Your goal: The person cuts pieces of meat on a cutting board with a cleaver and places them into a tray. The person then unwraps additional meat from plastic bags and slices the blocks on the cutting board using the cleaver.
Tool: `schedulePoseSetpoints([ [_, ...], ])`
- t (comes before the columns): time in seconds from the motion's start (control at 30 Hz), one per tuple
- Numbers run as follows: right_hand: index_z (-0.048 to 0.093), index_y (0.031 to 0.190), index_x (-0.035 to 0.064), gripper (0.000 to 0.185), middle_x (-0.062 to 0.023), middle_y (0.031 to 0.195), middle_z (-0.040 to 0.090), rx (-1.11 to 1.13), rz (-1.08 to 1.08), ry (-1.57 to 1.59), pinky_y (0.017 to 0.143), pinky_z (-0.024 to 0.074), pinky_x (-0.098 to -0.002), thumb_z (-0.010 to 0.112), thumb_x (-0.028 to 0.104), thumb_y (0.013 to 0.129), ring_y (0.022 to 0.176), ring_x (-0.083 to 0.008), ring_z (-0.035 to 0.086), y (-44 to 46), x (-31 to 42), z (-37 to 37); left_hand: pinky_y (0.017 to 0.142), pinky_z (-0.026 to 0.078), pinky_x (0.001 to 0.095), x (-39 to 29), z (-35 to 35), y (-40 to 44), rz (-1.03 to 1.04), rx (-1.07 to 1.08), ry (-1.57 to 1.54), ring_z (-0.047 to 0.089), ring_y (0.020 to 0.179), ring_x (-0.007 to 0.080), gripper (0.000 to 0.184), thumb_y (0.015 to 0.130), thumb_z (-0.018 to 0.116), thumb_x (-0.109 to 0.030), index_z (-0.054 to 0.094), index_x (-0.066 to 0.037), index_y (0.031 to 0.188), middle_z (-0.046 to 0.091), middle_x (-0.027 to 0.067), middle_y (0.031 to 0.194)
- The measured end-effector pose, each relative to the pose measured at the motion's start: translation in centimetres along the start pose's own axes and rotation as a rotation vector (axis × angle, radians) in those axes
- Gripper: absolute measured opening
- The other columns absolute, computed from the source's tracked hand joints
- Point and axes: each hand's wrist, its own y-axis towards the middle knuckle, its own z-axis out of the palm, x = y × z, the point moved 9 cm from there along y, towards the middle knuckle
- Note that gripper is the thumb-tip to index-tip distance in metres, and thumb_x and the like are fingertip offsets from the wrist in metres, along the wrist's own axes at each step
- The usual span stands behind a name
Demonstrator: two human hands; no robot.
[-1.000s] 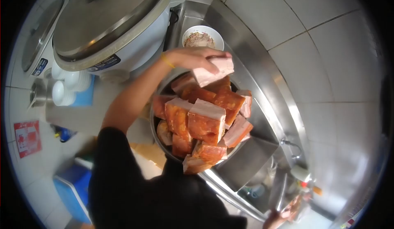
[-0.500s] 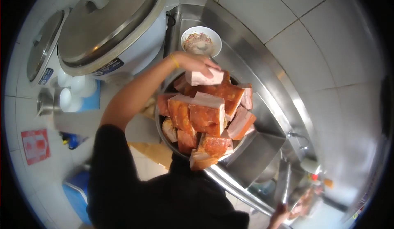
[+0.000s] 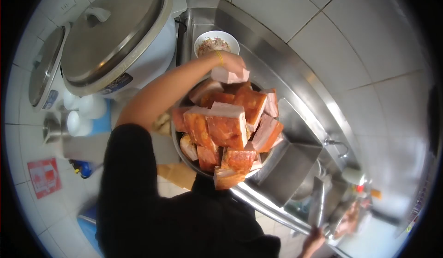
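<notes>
Pieces of orange-red skinned pork [image 3: 227, 125] fill a round metal pan [image 3: 174, 142] in front of the black-shirted body. Over its far edge, my left hand [image 3: 233, 62] grips a pale block of pork [image 3: 230, 76] from above, with some fingers hidden. At the lower right, my right hand [image 3: 314, 240] is closed around the lower end of a wide metal blade [image 3: 317, 201], which looks like a cleaver; its handle is hidden. Beside that hand is a blurred tray [image 3: 333, 230] with pork pieces.
A white bowl [image 3: 217, 33] of chopped food stands behind the pan. Two large lidded cookers [image 3: 138, 61] are at the left, near stacked white bowls [image 3: 79, 123]. A steel sink [image 3: 288, 170] with a tap [image 3: 339, 143] lies to the right, along a tiled wall.
My left hand has drawn the pork block back from the right and turned its wrist over the pan's far edge. The blade at my right hand now shows more clearly. The view has shifted slightly.
</notes>
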Motion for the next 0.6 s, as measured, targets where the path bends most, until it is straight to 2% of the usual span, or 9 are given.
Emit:
schedulePoseSetpoints([
  [0.17, 0.06, 0.083, 0.0014, 0.01, -0.0214, 0.058, 0.055, -0.023, -0.007, -0.022, 0.046, 0.0363, -0.046, 0.063, 0.011, 0.081, 0.05, -0.0394, 0.054, -0.9, 1.1, -0.5, 0.094, 0.043, 0.0381, -2.6, 0.8, 0.0, -0.169, 0.114, 0.456, 0.058, 0.109, 0.0299, 0.049, 0.081, 0.052, -0.033, 0.06, -0.004, 0.12, 0.06, 0.0166, 0.119],
  [0.23, 0.06, 0.083, 0.0016, 0.011, -0.0215, 0.057, 0.054, -0.023, 0.021, -0.01, 0.046, 0.0361, -0.0457, 0.064, 0.011, 0.081, 0.05, -0.0393, 0.053, -1.6, 0.3, -0.3, 0.09, 0.047, 0.0367, -2.8, 0.3, 1.2, -0.138, 0.139, 0.506, 0.058, 0.109, 0.0298, 0.045, 0.082, 0.054, -0.034, 0.062, -0.009, 0.118, 0.058, 0.0169, 0.122],
  [0.3, 0.06, 0.082, 0.0019, 0.011, -0.0216, 0.057, 0.054, -0.03, 0.04, 0.0, 0.045, 0.0358, -0.0453, 0.064, 0.012, 0.08, 0.049, -0.0391, 0.052, -1.9, -0.4, -0.1, 0.084, 0.051, 0.0385, -2.6, 2.6, 2.4, -0.074, 0.478, 0.647, 0.058, 0.11, 0.0283, 0.042, 0.086, 0.054, -0.034, 0.062, -0.009, 0.118, 0.059, 0.0169, 0.121],
  [0.33, 0.058, 0.078, 0.0012, 0.012, -0.0199, 0.055, 0.053, -0.055, 0.014, -0.011, 0.045, 0.0351, -0.0436, 0.061, 0.011, 0.083, 0.046, -0.0351, 0.05, -1.9, -0.5, -0.2, 0.084, 0.051, 0.0385, -3.8, 2.2, 2.0, -0.075, 0.477, 0.648, 0.058, 0.11, 0.0283, 0.042, 0.086, 0.054, -0.034, 0.062, -0.009, 0.118, 0.059, 0.0169, 0.121],
  [0.4, 0.057, 0.074, 0.0005, 0.016, -0.0183, 0.054, 0.052, -0.076, -0.013, -0.022, 0.044, 0.0344, -0.042, 0.057, 0.011, 0.085, 0.044, -0.031, 0.047, -2.1, -0.3, -0.4, 0.079, 0.054, 0.0427, -3.4, 0.1, -0.9, -0.573, 0.342, 0.047, 0.055, 0.114, 0.0312, 0.052, 0.086, 0.056, -0.042, 0.056, -0.009, 0.126, 0.048, 0.0167, 0.135],
  [0.43, 0.058, 0.075, 0.0003, 0.015, -0.0183, 0.054, 0.051, -0.068, -0.021, -0.021, 0.044, 0.0344, -0.0419, 0.057, 0.011, 0.085, 0.044, -0.0308, 0.047, -2.0, -0.1, -0.5, 0.079, 0.054, 0.0427, -2.7, 0.2, -0.9, -0.575, 0.343, 0.046, 0.055, 0.114, 0.0312, 0.052, 0.086, 0.056, -0.042, 0.056, -0.009, 0.126, 0.048, 0.0167, 0.135],
  [0.5, 0.058, 0.077, 0.0001, 0.015, -0.0183, 0.054, 0.051, -0.059, -0.026, -0.015, 0.044, 0.0343, -0.0419, 0.057, 0.012, 0.086, 0.043, -0.0306, 0.046, -1.7, 0.2, -0.8, 0.072, 0.057, 0.0464, -1.3, 0.0, -0.5, -0.554, 0.25, -0.205, 0.057, 0.106, 0.0338, 0.078, 0.083, 0.058, -0.048, 0.031, -0.006, 0.142, 0.034, 0.0186, 0.143],
  [0.53, 0.059, 0.078, 0.0, 0.014, -0.0184, 0.054, 0.051, -0.067, -0.037, -0.004, 0.044, 0.0341, -0.0419, 0.056, 0.011, 0.086, 0.043, -0.031, 0.046, -1.5, 0.2, -1.0, 0.072, 0.057, 0.0464, -0.9, -0.6, -1.0, -0.552, 0.25, -0.197, 0.057, 0.106, 0.0338, 0.078, 0.083, 0.058, -0.048, 0.031, -0.006, 0.142, 0.034, 0.0186, 0.143],
  [0.6, 0.059, 0.079, -0.0001, 0.014, -0.0185, 0.054, 0.051, -0.079, -0.031, 0.014, 0.044, 0.0339, -0.0419, 0.056, 0.011, 0.086, 0.043, -0.0314, 0.045, -1.6, 0.2, -0.9, 0.071, 0.058, 0.0445, -1.2, 0.2, -2.3, -0.361, 0.511, -0.09, 0.058, 0.103, 0.0318, 0.093, 0.08, 0.063, -0.045, 0.011, -0.009, 0.148, 0.024, 0.0169, 0.148],
])
